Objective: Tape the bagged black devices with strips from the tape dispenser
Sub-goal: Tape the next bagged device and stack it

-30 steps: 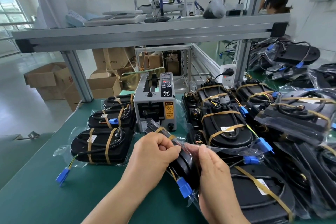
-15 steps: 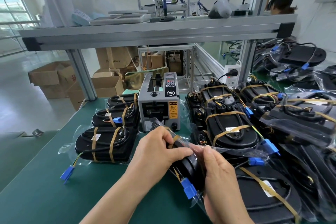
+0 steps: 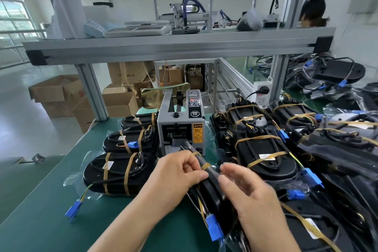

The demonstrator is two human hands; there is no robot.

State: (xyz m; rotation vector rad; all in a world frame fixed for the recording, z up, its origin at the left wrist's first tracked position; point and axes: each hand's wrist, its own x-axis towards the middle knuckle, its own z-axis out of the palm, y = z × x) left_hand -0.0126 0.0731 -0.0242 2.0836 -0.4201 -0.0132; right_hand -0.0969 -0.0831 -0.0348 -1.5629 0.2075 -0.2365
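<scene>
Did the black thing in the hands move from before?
Yes, a little. The far tip of the bagged black device now sits further right across the front of the tape dispenser.

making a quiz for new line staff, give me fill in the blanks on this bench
The tape dispenser stands on a ___ mat.
The left hand pinches a bagged device with a ___ connector.
Left of the dispenser lie ___ taped devices.
Missing: green, blue, three.
</scene>
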